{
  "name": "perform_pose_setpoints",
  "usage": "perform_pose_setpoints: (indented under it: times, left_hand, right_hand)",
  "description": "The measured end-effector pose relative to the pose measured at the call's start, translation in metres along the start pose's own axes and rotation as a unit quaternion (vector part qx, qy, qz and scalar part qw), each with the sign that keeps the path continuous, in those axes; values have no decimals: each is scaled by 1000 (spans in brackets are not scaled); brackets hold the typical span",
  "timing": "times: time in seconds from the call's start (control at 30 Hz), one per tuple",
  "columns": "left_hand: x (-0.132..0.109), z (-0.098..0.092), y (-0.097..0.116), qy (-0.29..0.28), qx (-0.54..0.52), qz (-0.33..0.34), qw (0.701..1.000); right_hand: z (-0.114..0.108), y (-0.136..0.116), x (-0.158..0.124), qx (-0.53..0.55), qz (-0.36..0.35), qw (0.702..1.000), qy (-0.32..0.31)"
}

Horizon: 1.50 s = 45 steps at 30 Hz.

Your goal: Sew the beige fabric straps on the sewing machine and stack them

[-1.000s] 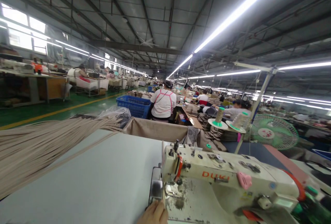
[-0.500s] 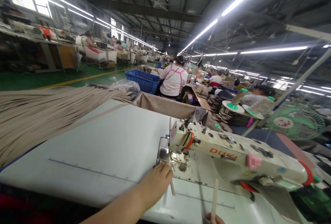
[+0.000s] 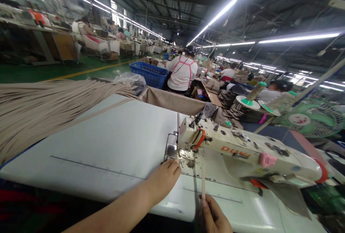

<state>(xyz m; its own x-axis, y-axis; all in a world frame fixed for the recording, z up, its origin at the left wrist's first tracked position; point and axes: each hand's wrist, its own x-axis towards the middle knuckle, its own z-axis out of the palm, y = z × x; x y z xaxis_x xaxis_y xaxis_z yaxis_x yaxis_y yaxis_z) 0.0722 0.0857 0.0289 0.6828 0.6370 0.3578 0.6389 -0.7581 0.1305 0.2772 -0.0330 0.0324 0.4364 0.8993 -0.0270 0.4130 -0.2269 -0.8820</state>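
My left hand (image 3: 166,177) rests beside the sewing machine (image 3: 231,150), fingers closed over a narrow beige strip (image 3: 178,154) just in front of the needle area. That strip runs on past the machine head toward the back. Part of it is hidden under my fingers. Close to the table's front edge, my right hand (image 3: 214,215) pinches a second pale strip (image 3: 203,181) between thumb and fingers, its free end pointing up toward the machine bed. A metal plate (image 3: 171,147) lies left of the needle.
A large bundle of beige strips (image 3: 54,107) covers the table's left side. A ruler scale (image 3: 97,170) marks the white tabletop (image 3: 118,143). Beyond stand a blue basket (image 3: 149,75) and a seated person (image 3: 182,71). Thread cones (image 3: 254,94) and a green fan (image 3: 318,118) are at right.
My right hand has risen into view and moved left, bringing its strip nearer the left hand. The left hand stays by the needle area. The camera view has shifted slightly.
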Motion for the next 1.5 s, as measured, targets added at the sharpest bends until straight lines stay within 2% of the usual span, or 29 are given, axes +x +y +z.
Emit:
perform_pose_setpoints:
  times: [0.1, 0.3, 0.47, 0.7, 0.87, 0.97, 1.2, 1.3, 1.5]
  left_hand:
    - [-2, 2, -1, 2, -9, -1, 1000]
    - [-7, 13, -10, 41, -54, -45, 997]
    - [-1, 15, -17, 39, -101, -92, 990]
    - [5, 8, -18, 13, -122, -124, 985]
    - [8, 17, -30, 46, -188, -145, 970]
    - [20, 25, -48, 56, -208, -173, 961]
    - [72, 27, -93, 17, -194, -190, 962]
    - [90, 25, -102, 2, -191, -196, 962]
    - [111, 26, -107, -14, -185, -221, 957]
  right_hand:
    - [-1, -3, 3, -27, -32, 999, -17]
    - [-6, 1, 7, -32, -34, 994, -94]
    - [-2, 1, 4, -29, -35, 995, -94]
    - [2, -14, -1, -39, -23, 994, -99]
    - [5, -18, 1, -51, -24, 993, -106]
    - [12, -23, 3, -61, -33, 991, -110]
    - [38, -43, 11, -73, -77, 983, -151]
    - [46, -50, 19, -86, -86, 980, -155]
    - [57, -57, 30, -97, -76, 979, -161]
